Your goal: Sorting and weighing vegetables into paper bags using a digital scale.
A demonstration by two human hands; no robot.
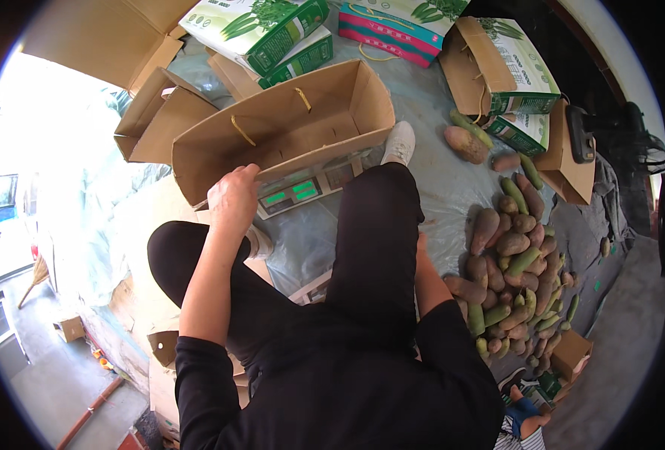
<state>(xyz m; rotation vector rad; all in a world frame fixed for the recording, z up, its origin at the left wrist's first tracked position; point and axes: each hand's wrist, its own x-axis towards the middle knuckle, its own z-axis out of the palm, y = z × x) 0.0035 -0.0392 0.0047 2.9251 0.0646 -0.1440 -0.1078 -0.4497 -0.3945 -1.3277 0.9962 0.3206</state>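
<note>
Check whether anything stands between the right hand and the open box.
Yes, the bent right leg; the right hand is hidden behind it. The left hand touches the near edge of the open box.

Over the feed I count 1 open carton with 2 yellow handles on its far wall, 1 scale and 1 left hand. I see 2 shoes, 1 broom, 1 pink box, and green-and-white boxes, 2 upper left, 2 upper right. The vegetables lie too jumbled for me to number.
</note>
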